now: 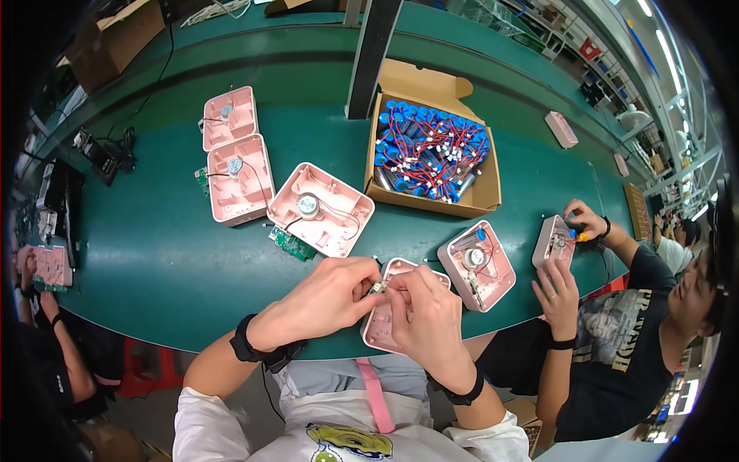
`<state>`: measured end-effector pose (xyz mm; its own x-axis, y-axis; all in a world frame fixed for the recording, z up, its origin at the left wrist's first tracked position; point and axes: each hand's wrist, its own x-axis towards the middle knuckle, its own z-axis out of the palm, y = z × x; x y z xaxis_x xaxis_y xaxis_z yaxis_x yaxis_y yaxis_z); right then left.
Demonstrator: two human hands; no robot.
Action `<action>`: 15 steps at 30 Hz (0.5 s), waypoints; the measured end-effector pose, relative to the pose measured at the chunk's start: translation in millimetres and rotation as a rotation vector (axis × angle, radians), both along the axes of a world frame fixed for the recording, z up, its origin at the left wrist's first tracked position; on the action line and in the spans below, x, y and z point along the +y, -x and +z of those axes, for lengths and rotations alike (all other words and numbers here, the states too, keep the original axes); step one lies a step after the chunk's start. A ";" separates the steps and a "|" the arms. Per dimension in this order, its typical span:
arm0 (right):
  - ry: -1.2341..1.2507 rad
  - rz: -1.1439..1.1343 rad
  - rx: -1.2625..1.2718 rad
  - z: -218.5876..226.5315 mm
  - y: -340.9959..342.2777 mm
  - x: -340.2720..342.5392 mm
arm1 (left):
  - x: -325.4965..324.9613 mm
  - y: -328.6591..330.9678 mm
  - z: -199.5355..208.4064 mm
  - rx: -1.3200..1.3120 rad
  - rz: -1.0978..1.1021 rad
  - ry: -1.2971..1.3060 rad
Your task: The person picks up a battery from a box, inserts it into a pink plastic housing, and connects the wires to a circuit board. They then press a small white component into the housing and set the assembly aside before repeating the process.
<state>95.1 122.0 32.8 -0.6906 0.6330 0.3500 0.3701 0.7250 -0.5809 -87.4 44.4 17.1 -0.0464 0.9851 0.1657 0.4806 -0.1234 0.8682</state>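
Observation:
In front of me a pink plastic housing (379, 329) lies on the green table, partly covered by my hands. My left hand (327, 292) is closed in a pinch at its far left rim, on a small whitish connector (378, 287). The fingers of my right hand (428, 314) are pinched together right beside it, over the housing. What sits between the right fingertips is too small to make out. Just right stands another pink housing (496, 286) holding a blue-ended battery, a round silver speaker (474, 259) and wires.
Pink housings with speakers (339, 235) stand to the left, one beside a green circuit board (292, 243). A cardboard box (443, 204) full of blue batteries with red leads stands beyond, near a metal post (369, 65). At right, a co-worker handles another housing (548, 245).

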 end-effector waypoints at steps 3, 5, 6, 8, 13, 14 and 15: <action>-0.011 -0.001 -0.002 -2.2 1.4 0.2 | 0.3 1.8 -1.2 -0.011 -0.013 -0.006; -0.013 -0.008 -0.005 -3.2 0.9 -1.6 | 0.7 1.9 -1.0 -0.016 -0.022 -0.005; -0.018 -0.016 -0.005 -2.8 1.3 -1.7 | 1.2 1.5 -0.3 -0.019 -0.032 -0.009; -0.030 -0.033 -0.008 -1.3 0.9 -1.6 | 1.4 -0.3 1.0 -0.025 -0.043 -0.014; -0.068 -0.020 0.009 8.0 -3.0 0.1 | 1.7 6.2 3.8 -0.014 -0.039 0.000; -0.018 -0.036 0.015 22.7 -5.2 1.5 | -0.6 7.4 2.4 -0.024 -0.013 0.029; 0.031 -0.051 0.021 37.7 -7.4 3.2 | -0.8 7.6 1.4 -0.036 0.014 0.057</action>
<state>102.5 125.1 70.5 -0.6498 0.6781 0.3435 0.3939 0.6869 -0.6107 -95.0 43.6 18.5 -0.0648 0.9921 0.1073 0.4506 -0.0669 0.8902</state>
